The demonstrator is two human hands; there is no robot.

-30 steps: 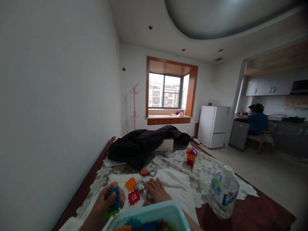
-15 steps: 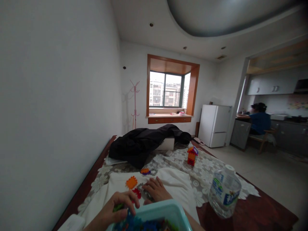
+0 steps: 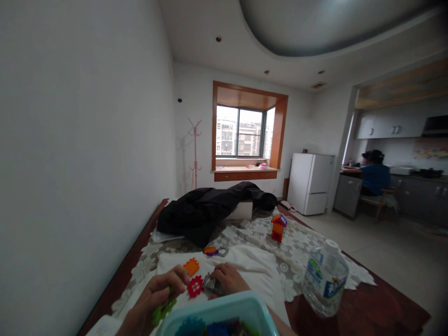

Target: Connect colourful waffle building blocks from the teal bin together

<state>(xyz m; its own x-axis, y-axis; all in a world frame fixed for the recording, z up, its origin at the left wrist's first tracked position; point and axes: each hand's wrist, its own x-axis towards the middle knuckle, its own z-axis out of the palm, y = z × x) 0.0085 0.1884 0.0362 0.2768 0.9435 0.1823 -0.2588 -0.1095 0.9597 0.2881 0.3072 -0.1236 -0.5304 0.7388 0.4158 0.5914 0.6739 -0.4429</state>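
My left hand (image 3: pixel 154 298) is closed round a green toothed building piece (image 3: pixel 161 311) at the near left, just beside the rim of a teal bin (image 3: pixel 224 309) holding several coloured pieces. My right hand (image 3: pixel 228 280) rests on the white cloth (image 3: pixel 259 270) with its fingers curled over a grey piece (image 3: pixel 209 283). A red piece (image 3: pixel 195 286) and an orange piece (image 3: pixel 191 267) lie on the cloth between the two hands. A small orange and purple piece (image 3: pixel 210 251) lies further back.
A clear water bottle (image 3: pixel 325 284) stands at the right on the dark red table (image 3: pixel 367 317). A small block house (image 3: pixel 278 228) and a black coat (image 3: pixel 210 210) lie further back. Far right, a seated person (image 3: pixel 374 179) works at a counter beside a white fridge (image 3: pixel 310 184).
My left hand came out of the teal bin holding a green piece, having gone in with a blue one. My right hand curled its fingers over the grey piece.
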